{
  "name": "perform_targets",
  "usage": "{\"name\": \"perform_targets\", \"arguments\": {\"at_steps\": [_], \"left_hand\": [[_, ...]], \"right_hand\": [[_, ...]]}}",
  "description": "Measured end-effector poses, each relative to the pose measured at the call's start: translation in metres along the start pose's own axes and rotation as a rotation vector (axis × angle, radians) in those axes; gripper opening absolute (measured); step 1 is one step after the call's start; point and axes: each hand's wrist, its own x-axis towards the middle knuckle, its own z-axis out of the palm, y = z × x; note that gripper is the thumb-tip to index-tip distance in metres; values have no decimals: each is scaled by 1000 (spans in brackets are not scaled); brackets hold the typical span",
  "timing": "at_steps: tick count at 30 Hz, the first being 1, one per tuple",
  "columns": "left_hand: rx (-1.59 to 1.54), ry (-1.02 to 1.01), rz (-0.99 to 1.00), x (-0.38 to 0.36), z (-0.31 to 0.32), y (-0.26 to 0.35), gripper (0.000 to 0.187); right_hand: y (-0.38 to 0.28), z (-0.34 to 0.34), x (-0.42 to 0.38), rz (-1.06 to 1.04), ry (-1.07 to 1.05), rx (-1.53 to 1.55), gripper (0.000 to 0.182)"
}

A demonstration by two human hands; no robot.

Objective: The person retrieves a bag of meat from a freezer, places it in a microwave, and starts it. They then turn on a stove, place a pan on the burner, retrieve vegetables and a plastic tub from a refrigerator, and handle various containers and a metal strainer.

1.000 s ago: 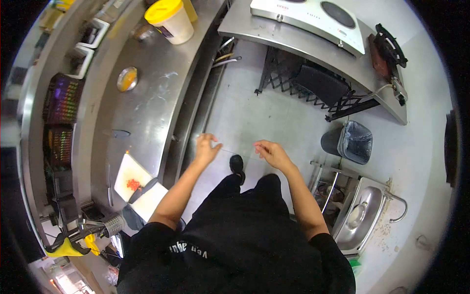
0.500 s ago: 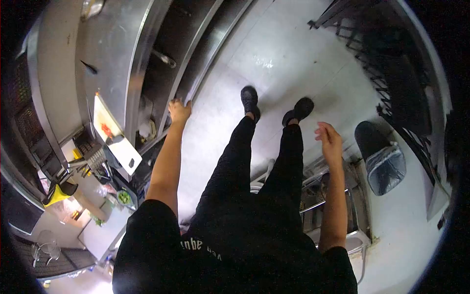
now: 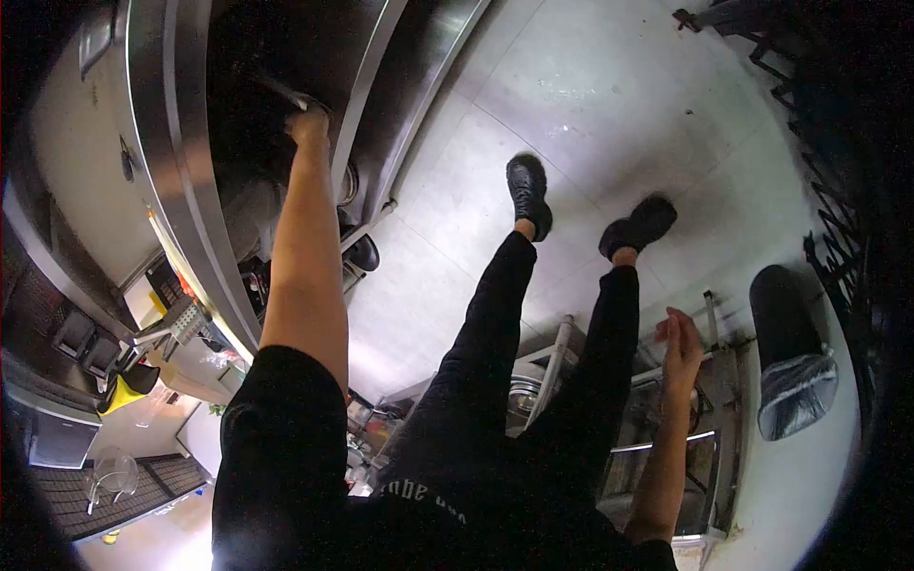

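My left hand [image 3: 309, 126] reaches into a dark steel shelf [image 3: 249, 143] below the counter. Its fingers are curled at the near end of a long, thin metal utensil [image 3: 278, 89], slightly blurred; the utensil's exact kind does not show. On my right side, my right hand [image 3: 680, 344] hangs in the air with loosely bent fingers apart and nothing in it.
A steel counter edge [image 3: 157, 124] runs along my left, with a cutting board [image 3: 171, 249] on top. To the right stands a dark bin [image 3: 795, 381] with a plastic liner. A metal rack [image 3: 562, 347] is close behind my legs. Black lattice [image 3: 828, 209] lines the far right.
My left hand has moved from the shelf's outer edge inward to the metal utensil. My view has shifted towards the shelf, and the counter top now shows less.
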Motion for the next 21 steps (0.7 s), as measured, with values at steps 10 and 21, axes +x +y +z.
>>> {"name": "perform_targets", "arguments": {"at_steps": [10,21], "left_hand": [[-334,-31,-46,53,-30,35,56],[872,-122,431,-55,-58,-49,36]], "right_hand": [[22,35,-29,109,44,-156,27],[-119,-20,-74,-112,385,-346,44]]}}
